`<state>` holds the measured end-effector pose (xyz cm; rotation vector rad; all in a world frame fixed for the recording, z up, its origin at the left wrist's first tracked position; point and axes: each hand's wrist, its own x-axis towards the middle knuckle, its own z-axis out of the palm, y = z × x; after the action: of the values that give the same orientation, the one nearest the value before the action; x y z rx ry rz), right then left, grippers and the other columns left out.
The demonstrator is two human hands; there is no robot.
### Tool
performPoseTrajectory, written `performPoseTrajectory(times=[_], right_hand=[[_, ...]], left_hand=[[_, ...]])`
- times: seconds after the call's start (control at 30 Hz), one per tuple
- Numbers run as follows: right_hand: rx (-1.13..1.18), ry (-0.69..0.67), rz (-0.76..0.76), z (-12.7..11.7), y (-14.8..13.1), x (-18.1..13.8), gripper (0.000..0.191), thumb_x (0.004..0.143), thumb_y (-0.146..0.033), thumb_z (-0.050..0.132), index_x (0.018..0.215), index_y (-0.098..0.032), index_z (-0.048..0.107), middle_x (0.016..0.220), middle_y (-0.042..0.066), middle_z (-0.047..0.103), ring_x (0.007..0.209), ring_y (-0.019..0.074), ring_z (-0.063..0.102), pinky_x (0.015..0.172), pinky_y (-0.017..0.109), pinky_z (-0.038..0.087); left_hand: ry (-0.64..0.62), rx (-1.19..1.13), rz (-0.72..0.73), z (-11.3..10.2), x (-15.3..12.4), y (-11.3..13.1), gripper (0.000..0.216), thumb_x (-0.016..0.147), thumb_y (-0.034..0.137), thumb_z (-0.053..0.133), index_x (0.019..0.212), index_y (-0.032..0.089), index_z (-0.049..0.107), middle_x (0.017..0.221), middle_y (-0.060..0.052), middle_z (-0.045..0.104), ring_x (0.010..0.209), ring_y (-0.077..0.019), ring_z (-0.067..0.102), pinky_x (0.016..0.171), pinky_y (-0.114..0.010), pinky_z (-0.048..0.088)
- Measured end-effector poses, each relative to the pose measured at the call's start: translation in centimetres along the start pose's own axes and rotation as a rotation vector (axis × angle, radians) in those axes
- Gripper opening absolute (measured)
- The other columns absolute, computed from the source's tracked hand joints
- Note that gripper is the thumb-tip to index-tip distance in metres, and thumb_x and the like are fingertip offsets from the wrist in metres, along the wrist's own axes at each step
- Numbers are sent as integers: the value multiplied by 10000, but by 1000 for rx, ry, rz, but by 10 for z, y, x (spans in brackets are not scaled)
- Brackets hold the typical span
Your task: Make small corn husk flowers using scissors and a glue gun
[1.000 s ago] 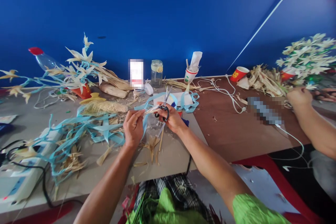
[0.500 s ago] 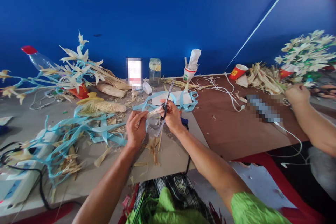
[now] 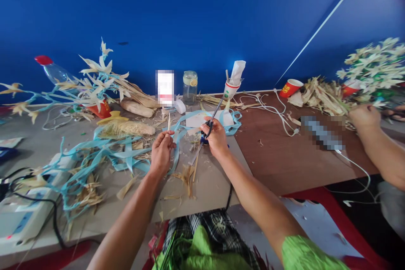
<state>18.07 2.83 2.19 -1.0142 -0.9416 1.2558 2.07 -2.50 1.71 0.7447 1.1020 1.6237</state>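
My left hand is closed, pinching a thin pale strip of dried corn husk that stands upright from the fingertips. My right hand, also closed, grips black-handled scissors with the blades pointing up and away. A gap separates the scissors from the strip. Between and below my hands, dried husk scraps lie on the grey board. Light blue ribbon runs behind and beside my left hand. A white card lies beyond, partly under the ribbon.
Husk flowers on blue stems rise at left by a red cup. A white power strip sits front left. A glass jar and white cup stand behind. At right are a phone and a co-worker's hand.
My hands have moved apart. The scissors have swung away from the husk strip toward the right, and my left hand has turned so the strip points up.
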Motion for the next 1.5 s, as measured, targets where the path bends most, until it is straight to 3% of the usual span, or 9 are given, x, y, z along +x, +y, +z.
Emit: performPoseTrajectory(times=[0.43,0.6,0.77,0.87,1.0,1.1,1.27,1.5], right_hand=[[-5,-6,-22,0,-3,1,356,607,-320,688,918,-208,556,675,-51,542,627,118,536,598,246,403],[18,-21,13,-1,-4,0,369,605,-329,694,926,-209,556,667,-48,550,614,124,541,570,246,393],[15,-29,17,0,-7,-2,380,595,-333,709,921,-211,556,674,-48,544,609,119,525,566,244,392],[8,-31,0,0,-6,-1,381,593,-333,709,920,-208,557,673,-53,531,627,117,524,586,243,398],[-10,-43,-7,1,-5,0,376,607,-328,691,938,-208,559,677,-52,526,626,111,516,582,238,390],[-26,-47,-11,1,-4,0,365,609,-314,682,938,-209,562,653,-59,511,610,104,502,562,229,376],[-14,-59,-23,2,-2,-1,377,603,-289,677,951,-207,560,641,-63,525,601,98,508,569,224,387],[-50,-67,-47,3,-4,-3,367,624,-281,657,967,-204,554,623,-62,545,576,100,510,562,231,399]], left_hand=[[-349,-157,-213,1,-7,11,269,798,253,596,1055,182,559,499,74,463,403,-65,381,611,-273,454],[-313,-217,-232,2,-6,10,138,793,251,629,879,194,537,551,65,483,431,-56,404,633,-264,458],[-200,-207,-183,0,-1,4,198,716,255,709,761,173,534,701,27,523,544,-55,457,624,-241,445],[-165,-170,-127,-1,2,0,199,689,253,731,762,170,566,680,30,500,538,-53,442,567,-213,410],[-211,-144,-108,-2,2,-1,163,723,270,707,824,186,611,605,35,500,515,-65,457,522,-205,384],[-239,-129,-108,0,0,-1,202,739,279,696,913,190,645,610,28,554,525,-73,507,566,-220,428],[-185,-96,-100,5,-2,-3,294,665,266,759,932,168,687,717,-11,653,649,-97,598,677,-241,489],[-326,95,-249,4,-6,-8,283,677,287,748,910,137,688,704,-43,690,605,-125,615,636,-257,487]])
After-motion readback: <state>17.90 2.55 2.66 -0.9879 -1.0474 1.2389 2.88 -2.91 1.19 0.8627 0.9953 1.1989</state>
